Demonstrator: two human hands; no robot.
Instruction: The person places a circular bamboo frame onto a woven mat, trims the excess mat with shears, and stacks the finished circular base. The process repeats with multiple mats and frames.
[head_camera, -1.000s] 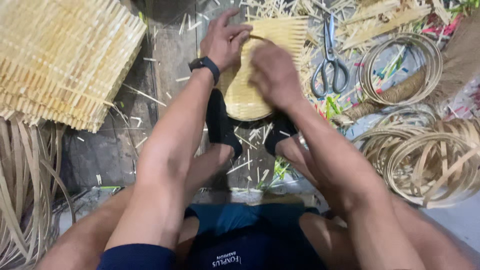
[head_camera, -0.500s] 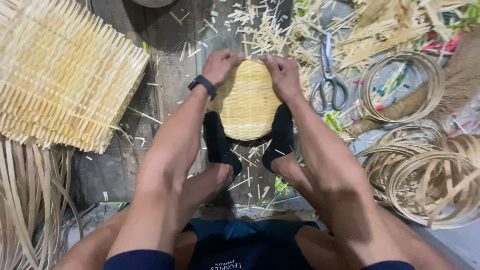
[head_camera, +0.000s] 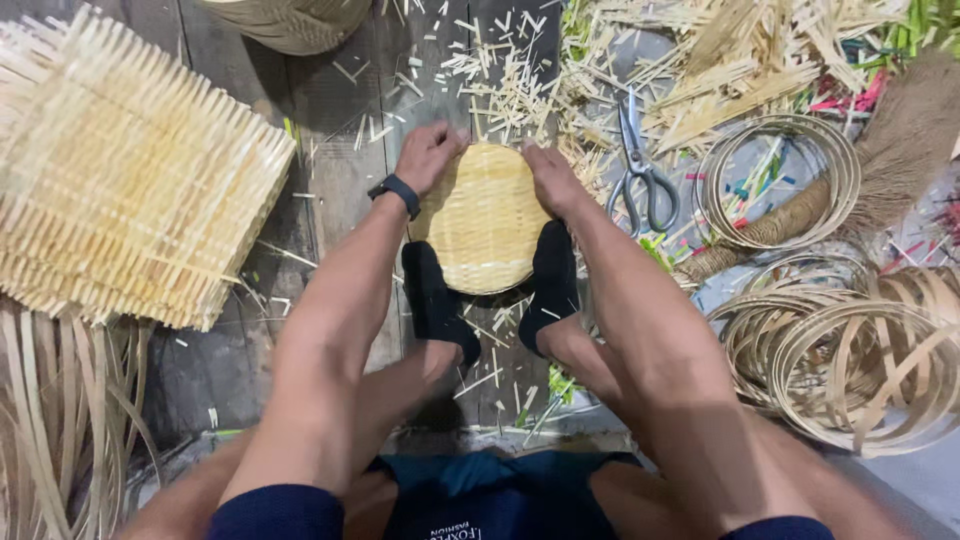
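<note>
- The small round woven basket (head_camera: 485, 218) lies on the dark wooden floor (head_camera: 330, 110), in the middle of the scene, held between two feet in black socks (head_camera: 437, 303)
- The left hand (head_camera: 428, 155) rests on the basket's far left edge, fingers curled down over the rim and gripping it; a black wristband (head_camera: 397, 192) sits on that wrist
- The right hand (head_camera: 553, 178) presses on the basket's far right edge, fingers bent over the rim and closed on it
- The socked feet touch the near part of the basket, one on each side, with the near rim showing between them
- A pair of scissors (head_camera: 638, 165) with grey handles lies on the floor just right of the right hand, blades pointing far
- Short bamboo offcuts (head_camera: 505, 85) are scattered on the floor beyond the basket, thickening into a heap at the far right
- A stack of square woven mats (head_camera: 120, 190) with loose strip ends lies at the far left, well apart from the basket
- Long loose bamboo strips (head_camera: 50, 420) lie at the near left
- Coils of thin bamboo strip (head_camera: 850, 350) are piled at the right, with one thinner ring (head_camera: 780, 180) farther off beside a brown brush-like bundle (head_camera: 900, 140)
- Another woven basket (head_camera: 290, 20) shows partly at the far edge, left of centre
</note>
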